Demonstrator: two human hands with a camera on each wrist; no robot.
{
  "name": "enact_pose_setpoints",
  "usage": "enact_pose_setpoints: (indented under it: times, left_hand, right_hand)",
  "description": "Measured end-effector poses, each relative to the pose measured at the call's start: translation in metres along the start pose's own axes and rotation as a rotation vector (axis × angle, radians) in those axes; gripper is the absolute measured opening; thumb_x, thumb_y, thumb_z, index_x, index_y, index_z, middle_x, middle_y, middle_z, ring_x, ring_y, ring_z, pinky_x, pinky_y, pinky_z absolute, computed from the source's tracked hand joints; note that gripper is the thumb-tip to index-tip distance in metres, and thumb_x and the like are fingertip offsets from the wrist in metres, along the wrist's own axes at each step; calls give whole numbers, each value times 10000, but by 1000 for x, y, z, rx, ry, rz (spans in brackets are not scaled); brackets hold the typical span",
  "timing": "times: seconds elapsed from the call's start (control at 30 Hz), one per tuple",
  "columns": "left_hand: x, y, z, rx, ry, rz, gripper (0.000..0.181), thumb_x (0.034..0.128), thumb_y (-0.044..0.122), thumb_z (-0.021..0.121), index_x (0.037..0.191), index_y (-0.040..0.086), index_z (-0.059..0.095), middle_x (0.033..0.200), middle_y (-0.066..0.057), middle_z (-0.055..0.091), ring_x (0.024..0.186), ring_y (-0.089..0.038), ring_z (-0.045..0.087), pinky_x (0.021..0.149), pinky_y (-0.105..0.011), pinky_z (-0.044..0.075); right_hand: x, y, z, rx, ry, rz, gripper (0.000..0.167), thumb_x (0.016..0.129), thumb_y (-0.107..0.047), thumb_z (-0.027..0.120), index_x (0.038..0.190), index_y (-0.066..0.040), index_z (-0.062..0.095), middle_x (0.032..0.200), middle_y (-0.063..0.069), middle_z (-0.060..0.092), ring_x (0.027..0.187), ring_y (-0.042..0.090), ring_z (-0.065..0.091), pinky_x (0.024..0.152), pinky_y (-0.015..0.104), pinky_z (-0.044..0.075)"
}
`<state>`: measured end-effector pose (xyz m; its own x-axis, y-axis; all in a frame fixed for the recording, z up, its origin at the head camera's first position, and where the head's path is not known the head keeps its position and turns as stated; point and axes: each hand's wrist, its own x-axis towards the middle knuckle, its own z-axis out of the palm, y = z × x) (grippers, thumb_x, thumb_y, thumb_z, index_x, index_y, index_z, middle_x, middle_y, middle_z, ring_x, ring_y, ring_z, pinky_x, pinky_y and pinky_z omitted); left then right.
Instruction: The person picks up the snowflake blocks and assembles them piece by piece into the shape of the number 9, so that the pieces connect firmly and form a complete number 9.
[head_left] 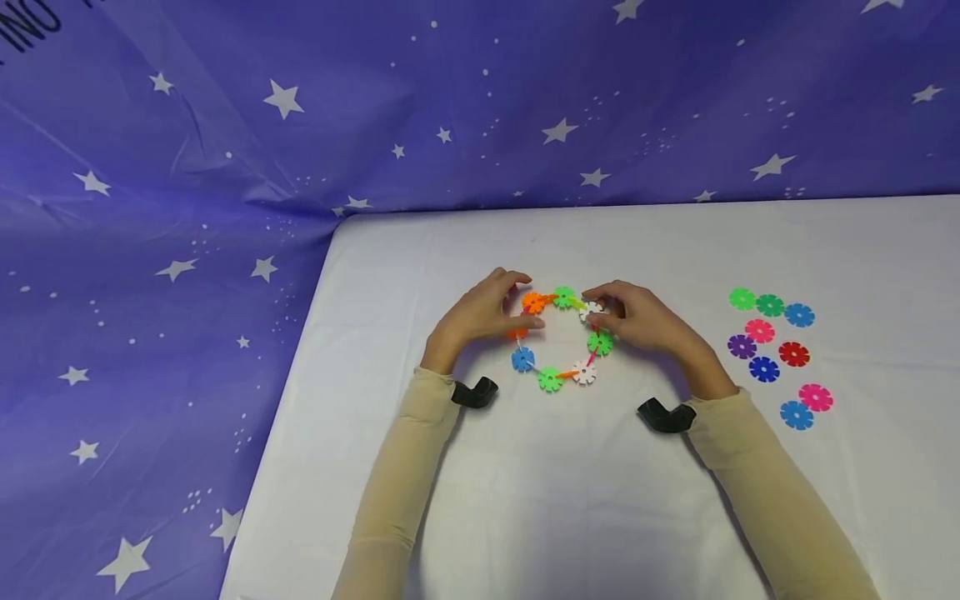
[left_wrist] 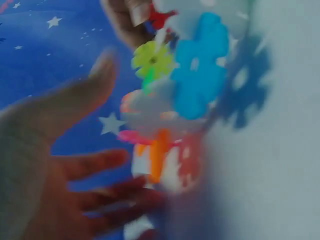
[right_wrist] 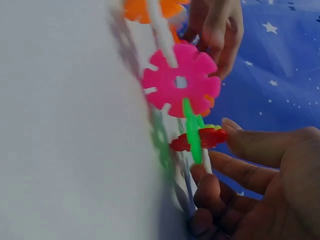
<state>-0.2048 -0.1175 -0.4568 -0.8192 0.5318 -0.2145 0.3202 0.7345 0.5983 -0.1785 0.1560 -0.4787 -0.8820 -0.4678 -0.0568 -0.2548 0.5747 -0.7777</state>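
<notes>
A ring of interlocked notched plastic discs lies on the white table, with a blue disc (head_left: 522, 359) at its lower left and a green disc (head_left: 550, 380) at the bottom. The left hand (head_left: 491, 310) is at the ring's left side, thumb and fingers spread apart; in the left wrist view the hand (left_wrist: 65, 165) is blurred, with a gap to the blue disc (left_wrist: 200, 67). At the upper right, the right hand (head_left: 637, 317) holds the ring by a white disc (head_left: 591, 312). In the right wrist view, that hand's thumb (right_wrist: 260, 145) meets a red disc (right_wrist: 212, 137), fingers curled below.
Several loose discs lie right of the right hand, among them a red disc (head_left: 794, 354), a purple disc (head_left: 742, 347) and a pink disc (head_left: 815, 397). A purple star-patterned cloth (head_left: 450, 100) hangs behind and left of the table (head_left: 525, 517). Black pieces are at both wrists.
</notes>
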Motion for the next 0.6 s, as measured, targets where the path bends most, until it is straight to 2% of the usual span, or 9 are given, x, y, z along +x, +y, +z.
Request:
enact_pose_setpoints:
  times: [0.07, 0.13, 0.2, 0.27, 0.3, 0.37, 0.43, 0.5, 0.6]
  left_hand:
    - [-2, 0, -2, -15, -71, -37, 843, 776, 446, 812, 1440, 87, 436, 1098, -76, 543, 956, -195, 494, 863, -327, 435]
    - [-1, 0, -1, -35, -101, -16, 864, 777, 390, 827, 1459, 71, 404, 1105, -83, 558, 978, -198, 505, 892, -320, 437]
    - [2, -1, 0, -39, -57, 34, 797, 816, 330, 805, 1456, 61, 413, 1139, -96, 571, 1014, -211, 532, 928, -324, 447]
    - [4, -1, 3, -28, 24, 73, 724, 855, 312, 769, 1446, 59, 437, 1214, -106, 560, 1066, -219, 537, 976, -336, 439]
    - [5, -1, 4, -18, 63, 78, 697, 870, 325, 751, 1439, 58, 451, 1224, -111, 549, 1071, -221, 531, 977, -338, 435]
    - [5, -1, 6, 1, 112, 49, 684, 874, 375, 736, 1422, 59, 475, 1185, -114, 535, 1021, -219, 519, 924, -338, 438]
    - [4, -1, 7, 6, 114, 12, 699, 849, 396, 758, 1399, 53, 496, 1109, -104, 537, 954, -208, 499, 866, -331, 428]
    - [5, 0, 8, -6, 104, 7, 677, 836, 353, 782, 1372, 38, 513, 1033, -100, 541, 906, -211, 490, 824, -329, 424]
    - [7, 0, 11, -38, 80, 71, 598, 855, 223, 772, 1366, 39, 519, 1074, -91, 604, 962, -205, 555, 883, -312, 464]
  right_hand:
    - [-4, -1, 1, -5, 10, 13, 359, 940, -143, 657, 1262, 11, 621, 993, 130, 617, 752, 193, 464, 658, 269, 386]
    - [-8, -2, 1, -20, 15, 23, 364, 944, -157, 653, 1260, 20, 617, 955, 125, 604, 748, 189, 463, 660, 284, 383]
    - [-12, -3, 1, -42, 13, 48, 379, 946, -180, 652, 1260, 28, 609, 903, 108, 594, 735, 186, 467, 660, 297, 385]
    - [-15, -4, 0, -74, 15, 81, 416, 948, -211, 649, 1273, 40, 583, 850, 87, 593, 711, 176, 481, 648, 305, 392]
    - [-17, -5, 0, -89, 21, 95, 430, 948, -224, 647, 1277, 44, 572, 829, 83, 593, 700, 174, 488, 642, 311, 394]
    - [-18, -5, -1, -101, 46, 108, 448, 952, -224, 639, 1300, 41, 544, 832, 89, 608, 687, 179, 503, 641, 322, 402]
    - [-19, -5, -1, -108, 71, 88, 487, 952, -211, 639, 1353, 29, 503, 929, 121, 625, 698, 186, 504, 651, 332, 404]
    - [-18, -5, -1, -107, 82, 48, 518, 954, -193, 636, 1399, 13, 471, 1044, 154, 611, 719, 193, 494, 669, 340, 402]
    - [-16, -7, 1, -106, 85, 20, 512, 955, -203, 636, 1405, -11, 485, 1107, 162, 617, 726, 192, 508, 670, 336, 410]
